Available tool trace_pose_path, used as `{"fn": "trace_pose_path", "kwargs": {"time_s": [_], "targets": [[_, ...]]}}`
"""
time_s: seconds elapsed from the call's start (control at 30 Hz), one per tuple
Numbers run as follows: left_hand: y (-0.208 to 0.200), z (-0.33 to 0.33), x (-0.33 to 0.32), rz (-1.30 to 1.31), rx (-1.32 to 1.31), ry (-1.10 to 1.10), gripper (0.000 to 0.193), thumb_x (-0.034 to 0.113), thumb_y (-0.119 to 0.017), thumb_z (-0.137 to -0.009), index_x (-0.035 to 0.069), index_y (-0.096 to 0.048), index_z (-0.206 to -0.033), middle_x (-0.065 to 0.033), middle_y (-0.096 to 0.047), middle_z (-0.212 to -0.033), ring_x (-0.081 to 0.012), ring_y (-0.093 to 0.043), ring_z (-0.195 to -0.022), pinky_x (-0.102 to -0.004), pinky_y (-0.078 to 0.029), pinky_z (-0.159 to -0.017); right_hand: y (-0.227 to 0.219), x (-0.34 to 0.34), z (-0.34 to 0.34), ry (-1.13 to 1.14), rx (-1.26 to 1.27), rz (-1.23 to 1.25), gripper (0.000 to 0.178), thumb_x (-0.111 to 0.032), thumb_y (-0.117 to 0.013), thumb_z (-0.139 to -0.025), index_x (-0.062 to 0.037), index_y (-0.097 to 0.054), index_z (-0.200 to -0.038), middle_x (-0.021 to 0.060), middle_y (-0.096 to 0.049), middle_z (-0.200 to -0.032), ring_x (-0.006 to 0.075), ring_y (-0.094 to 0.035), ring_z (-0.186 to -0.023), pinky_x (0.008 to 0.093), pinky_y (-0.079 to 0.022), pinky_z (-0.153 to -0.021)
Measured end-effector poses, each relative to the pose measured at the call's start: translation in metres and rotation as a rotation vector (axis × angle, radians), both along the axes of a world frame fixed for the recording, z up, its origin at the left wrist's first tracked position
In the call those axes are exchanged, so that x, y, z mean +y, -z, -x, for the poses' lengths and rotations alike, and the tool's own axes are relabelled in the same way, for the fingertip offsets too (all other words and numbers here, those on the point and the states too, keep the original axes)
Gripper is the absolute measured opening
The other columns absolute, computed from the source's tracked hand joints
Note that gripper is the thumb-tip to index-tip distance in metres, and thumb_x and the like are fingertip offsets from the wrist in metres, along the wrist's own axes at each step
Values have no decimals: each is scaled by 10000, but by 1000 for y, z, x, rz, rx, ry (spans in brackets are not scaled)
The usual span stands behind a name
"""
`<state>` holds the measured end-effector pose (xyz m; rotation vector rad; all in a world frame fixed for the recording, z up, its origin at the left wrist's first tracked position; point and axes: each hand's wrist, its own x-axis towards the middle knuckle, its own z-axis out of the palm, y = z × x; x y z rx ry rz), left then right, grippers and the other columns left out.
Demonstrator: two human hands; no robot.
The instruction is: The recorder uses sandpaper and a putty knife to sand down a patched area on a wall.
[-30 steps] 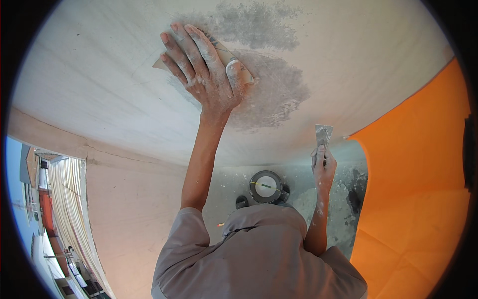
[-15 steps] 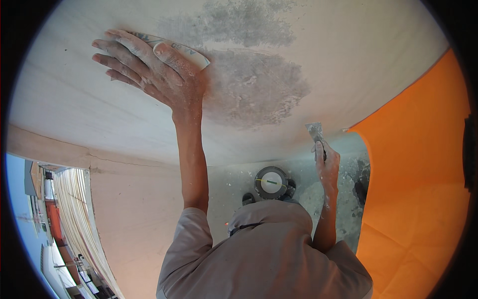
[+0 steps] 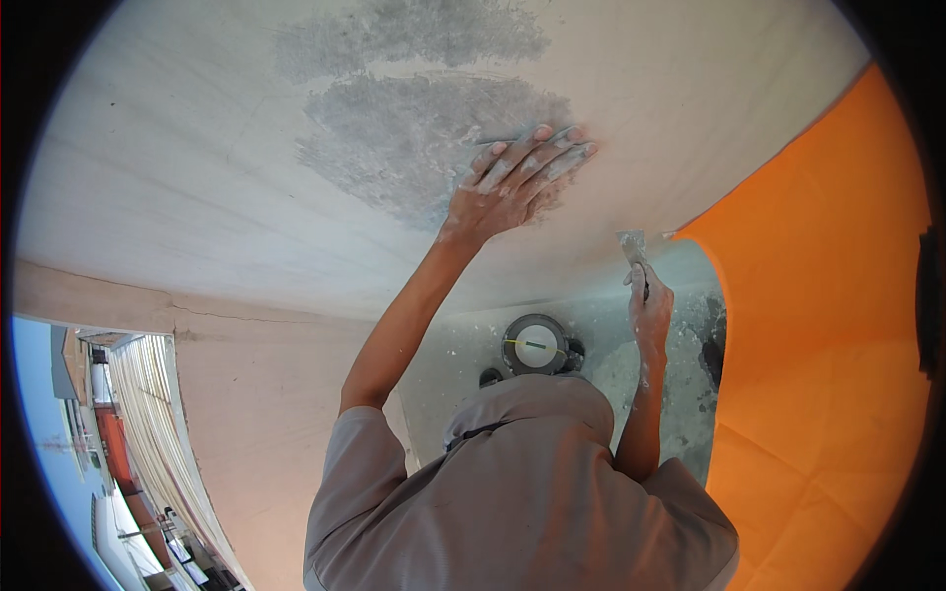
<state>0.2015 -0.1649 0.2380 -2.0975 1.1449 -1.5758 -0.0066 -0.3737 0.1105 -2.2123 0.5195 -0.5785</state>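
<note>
My left hand (image 3: 517, 187) lies flat against the pale wall (image 3: 217, 187), fingers stretched and whitened with dust, over the right part of a rough grey patch (image 3: 384, 138). The sheet of sandpaper seen earlier under this hand is almost wholly hidden; only a thin dark edge shows near the fingertips. Lower and to the right, my right hand (image 3: 650, 300) is closed around the handle of a putty knife (image 3: 632, 246). Its smeared metal blade points up toward the wall, and I cannot tell whether it touches.
An orange sheet (image 3: 818, 335) hangs along the right side. Below, a round dark container with a white top (image 3: 535, 345) stands by my feet on the spattered floor (image 3: 680, 394). A ledge (image 3: 89, 291) runs at the left, with buildings beyond it.
My left hand has swept right across the grey patch and turned, its fingers now pointing right; the sandpaper's printed back no longer shows. The right hand with the putty knife has hardly moved.
</note>
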Motion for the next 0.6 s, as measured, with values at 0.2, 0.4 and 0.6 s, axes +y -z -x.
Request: {"fn": "trace_pose_path", "kwargs": {"time_s": [0.2, 0.4, 0.6], "targets": [[-195, -8, 27, 665, -29, 28, 612, 379, -210, -1112, 86, -268, -1646, -186, -163, -1726, -390, -15, -1606, -576, 34, -1281, -15, 25, -15, -16, -137, -338, 441, -314, -528, -1096, -4, -574, -785, 49, -429, -598, 113, -387, -567, 345, -343, -530], [-11, 0, 10, 217, 24, -38, 517, 508, -371, -1062, 373, -496, -1546, 20, -329, -1693, -271, -186, -1600, -517, -4, -1302, -79, 57, -68, -66, -224, -388, 479, -347, -539, -1090, 20, -582, -785, 52, -422, -587, 126, -399, -549, 370, -345, -528], [-37, -31, 77, 503, 11, 94, 558, 421, -305, -1065, 205, -569, -1507, -160, -310, -1684, -402, -98, -1601, -587, 57, -1278, -73, 63, -73, -94, -238, -231, 456, -327, -552, -1084, 31, -622, -810, 91, -426, -581, 178, -393, -527, 392, -358, -534]]}}
